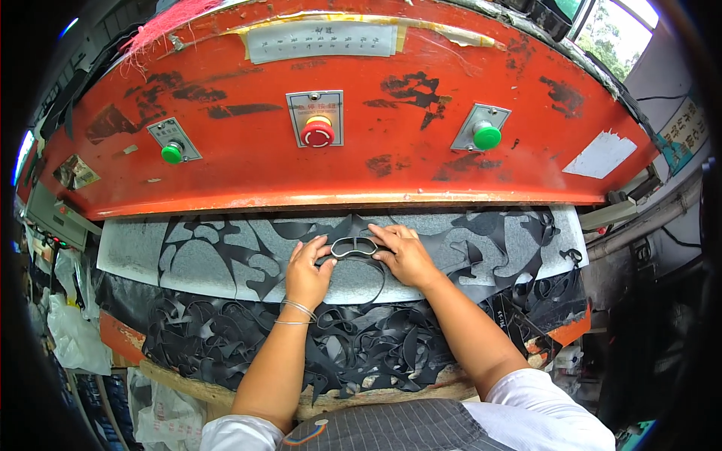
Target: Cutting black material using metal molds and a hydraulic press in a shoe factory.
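Looks like a placing step, right now;
left hand (308, 272) pinches one end of the cutter (353, 240), over the board's (124, 252) middle; right hand (408, 257) pinches the other; next move probably calls for careful aligning, then fingers clear.

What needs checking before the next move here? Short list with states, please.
1. Both hands on the frame: ok, left hand at its left end, right hand at its right.
2. Frame seated flat on what lies beneath: cannot tell from this angle.
3. Hands well back from the press: not ok, both are close to its lower edge.
4. Stop button unobstructed: ok, nothing in front of it.
5. Hands off the green buttons: ok, both are down at the frame.
6. Front edge free of scraps: not ok, a black heap lies along it.
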{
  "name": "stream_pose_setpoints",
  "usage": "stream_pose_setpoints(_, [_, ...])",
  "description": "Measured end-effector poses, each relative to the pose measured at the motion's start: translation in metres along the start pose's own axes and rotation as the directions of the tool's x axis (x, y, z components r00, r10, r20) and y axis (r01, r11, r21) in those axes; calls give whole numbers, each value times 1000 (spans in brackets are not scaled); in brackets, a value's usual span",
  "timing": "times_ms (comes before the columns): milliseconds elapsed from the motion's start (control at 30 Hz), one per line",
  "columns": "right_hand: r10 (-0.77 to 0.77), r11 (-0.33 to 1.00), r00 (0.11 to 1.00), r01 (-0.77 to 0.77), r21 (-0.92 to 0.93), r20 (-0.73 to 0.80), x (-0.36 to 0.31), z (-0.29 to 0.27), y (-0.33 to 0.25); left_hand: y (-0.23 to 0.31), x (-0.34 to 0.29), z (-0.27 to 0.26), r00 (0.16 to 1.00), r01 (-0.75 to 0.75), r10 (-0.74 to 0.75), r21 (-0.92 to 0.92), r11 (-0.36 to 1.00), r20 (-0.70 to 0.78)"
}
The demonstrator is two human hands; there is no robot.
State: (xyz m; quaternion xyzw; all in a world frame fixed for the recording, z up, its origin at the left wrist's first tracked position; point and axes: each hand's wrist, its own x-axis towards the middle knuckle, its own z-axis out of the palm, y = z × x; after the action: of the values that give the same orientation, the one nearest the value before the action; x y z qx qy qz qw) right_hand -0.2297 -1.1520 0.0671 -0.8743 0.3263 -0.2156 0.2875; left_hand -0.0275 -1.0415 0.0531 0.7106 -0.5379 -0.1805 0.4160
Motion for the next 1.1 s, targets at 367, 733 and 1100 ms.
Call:
stream_pose_setpoints(367, [13, 999, 1000, -12, 37, -21, -2, -2, 1, 10, -2, -2, 998, 42, -42, 1, 999, 35])
stream_pose_setpoints(733, [14, 1000, 1000, -14, 12, -21, -1, -3, -2, 12, 0, -2, 999, 33, -33, 14, 999, 17])
stream_pose_setpoints(1100, [40, 999, 999, -40, 1, 31, 0, -13, -3, 13, 7, -3, 998, 36, -36, 2, 999, 44])
